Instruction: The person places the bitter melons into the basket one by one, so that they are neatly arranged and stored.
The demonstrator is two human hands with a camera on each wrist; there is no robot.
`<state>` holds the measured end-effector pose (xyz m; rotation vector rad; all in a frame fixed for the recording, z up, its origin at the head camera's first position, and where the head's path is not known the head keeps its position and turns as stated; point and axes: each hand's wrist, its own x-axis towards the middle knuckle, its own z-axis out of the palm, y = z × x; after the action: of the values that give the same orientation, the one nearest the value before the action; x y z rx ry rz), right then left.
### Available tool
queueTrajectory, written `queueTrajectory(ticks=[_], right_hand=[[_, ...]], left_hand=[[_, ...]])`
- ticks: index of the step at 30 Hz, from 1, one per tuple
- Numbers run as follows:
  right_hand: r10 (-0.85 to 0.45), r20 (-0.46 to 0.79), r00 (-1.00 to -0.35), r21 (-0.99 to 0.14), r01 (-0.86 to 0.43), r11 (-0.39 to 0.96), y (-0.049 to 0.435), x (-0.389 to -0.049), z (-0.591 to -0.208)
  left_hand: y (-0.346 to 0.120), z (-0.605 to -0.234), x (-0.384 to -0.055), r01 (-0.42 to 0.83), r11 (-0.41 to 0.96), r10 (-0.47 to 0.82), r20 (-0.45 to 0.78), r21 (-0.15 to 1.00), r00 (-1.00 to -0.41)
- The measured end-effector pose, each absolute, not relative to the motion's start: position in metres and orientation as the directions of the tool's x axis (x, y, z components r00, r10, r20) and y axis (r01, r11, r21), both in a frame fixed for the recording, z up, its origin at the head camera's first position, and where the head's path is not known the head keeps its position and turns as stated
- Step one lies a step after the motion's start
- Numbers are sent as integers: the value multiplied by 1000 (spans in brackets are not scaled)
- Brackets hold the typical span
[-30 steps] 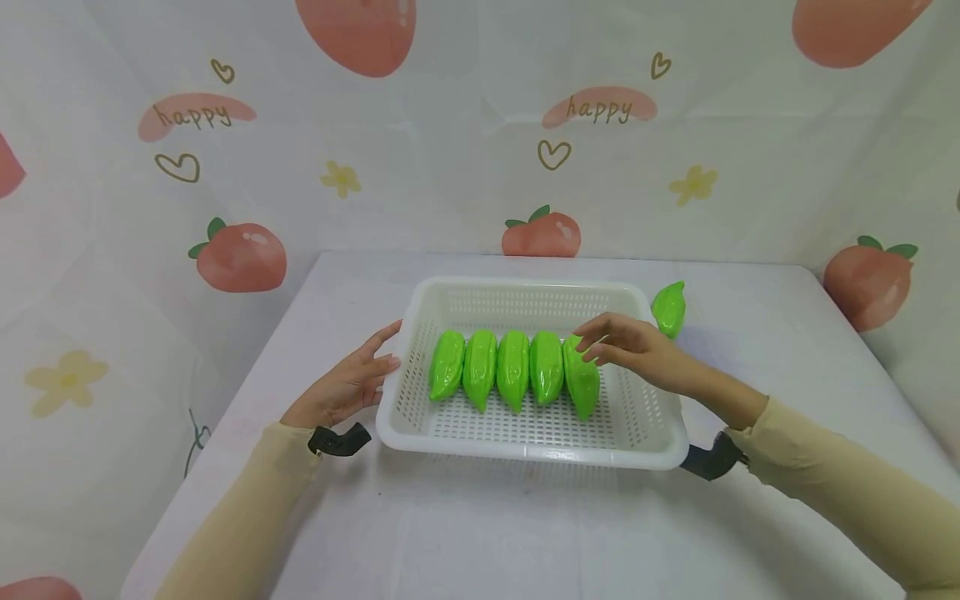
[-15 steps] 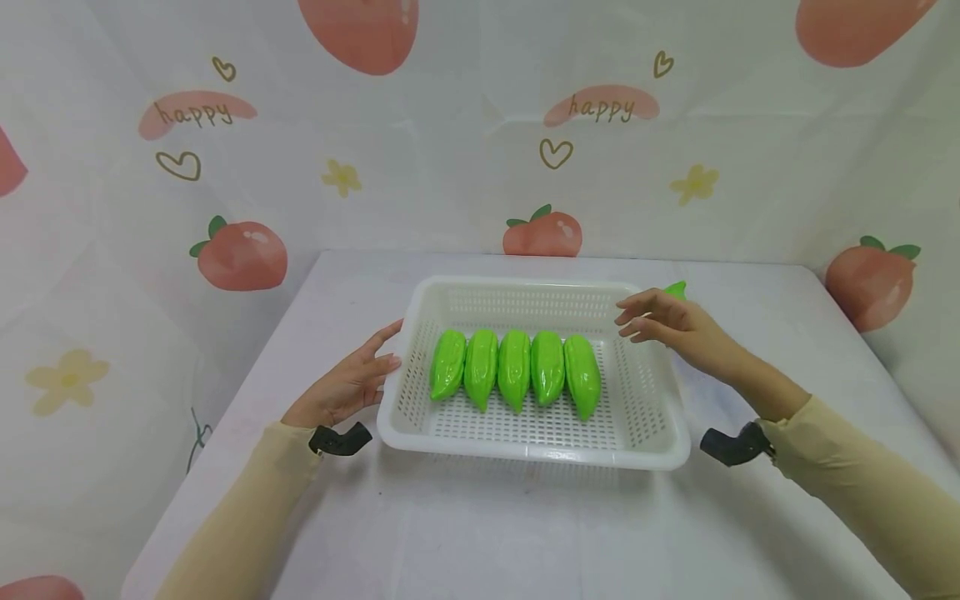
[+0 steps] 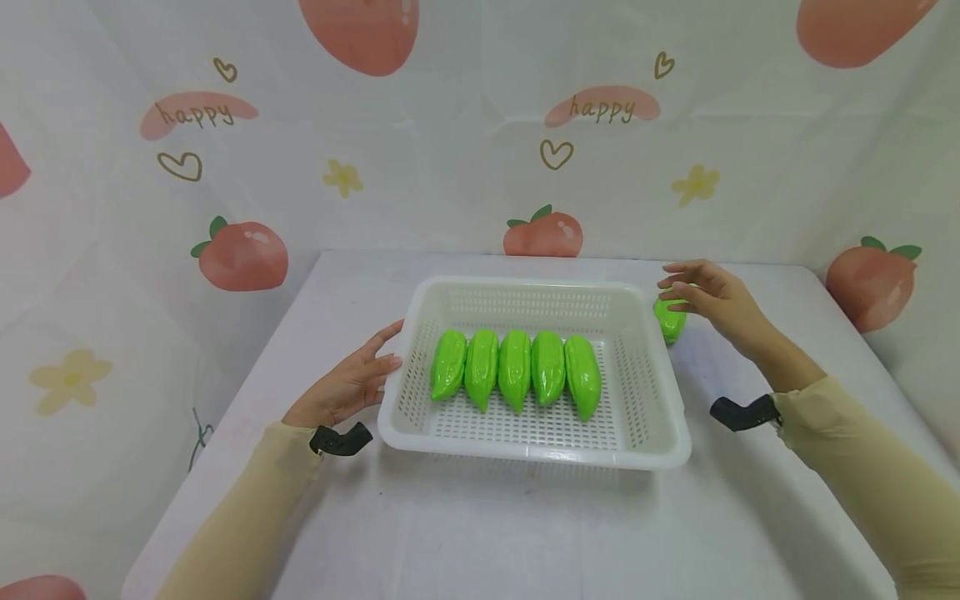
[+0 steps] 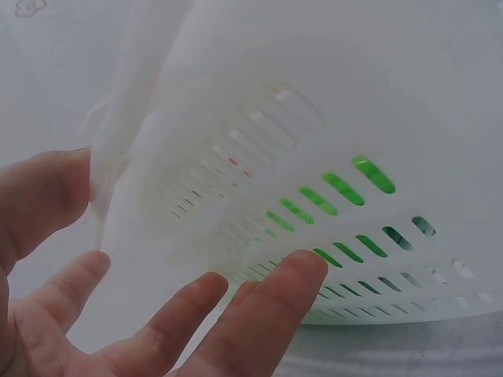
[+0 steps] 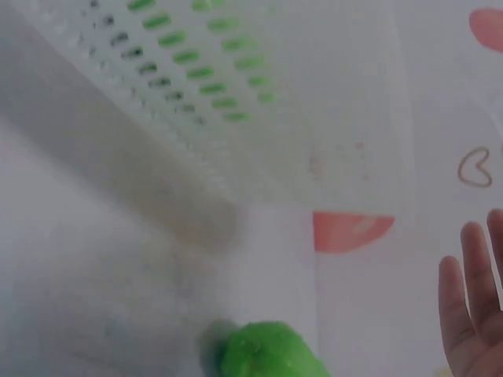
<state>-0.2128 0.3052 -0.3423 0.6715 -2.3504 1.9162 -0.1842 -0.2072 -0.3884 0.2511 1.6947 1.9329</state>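
A white perforated plastic basket [image 3: 525, 454] stands mid-table, holding a row of several glossy green, ridged, pod-shaped fruits [image 3: 514, 371]. My left hand [image 3: 348, 379] is at the basket's left side, its spread fingers against the outer wall; the left wrist view shows the fingertips [image 4: 295, 271] by the slots. Just beyond the basket's right rim lies one more green pod-shaped fruit [image 3: 670, 323], partly covered from view by my right hand [image 3: 716, 300]. That hand hovers over it with extended fingers and holds nothing. In the right wrist view the green fruit [image 5: 271, 351] is cut off at the bottom.
A white cloth covers the table [image 3: 480, 533]. Behind it hangs a white backdrop [image 3: 450, 175] printed with peaches, hearts and flowers. Dark straps or mounts [image 3: 746, 413] sit at both wrists.
My right hand has moved right and away, from above the rightmost fruit in the basket, over the rim, to the fruit outside. The left hand and basket stay put.
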Motion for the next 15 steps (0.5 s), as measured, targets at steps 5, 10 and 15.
queueTrajectory(ticks=[5,10,15], right_hand=[[-181,283,-942,-933,-314,175,313,-221,-352],[-69,255,-965,-934,-264,240,319,-226,-370],[33,197,-980,-891,-165,422,321,-225,-387]], left_hand=[[-207,-389,-185,-284,-59,518,-214,957,-828],[-207,-389,-185,-282,-51,511,-217,958,-831],[-207,-388,-185,-284,-51,512,-219,958,-831]])
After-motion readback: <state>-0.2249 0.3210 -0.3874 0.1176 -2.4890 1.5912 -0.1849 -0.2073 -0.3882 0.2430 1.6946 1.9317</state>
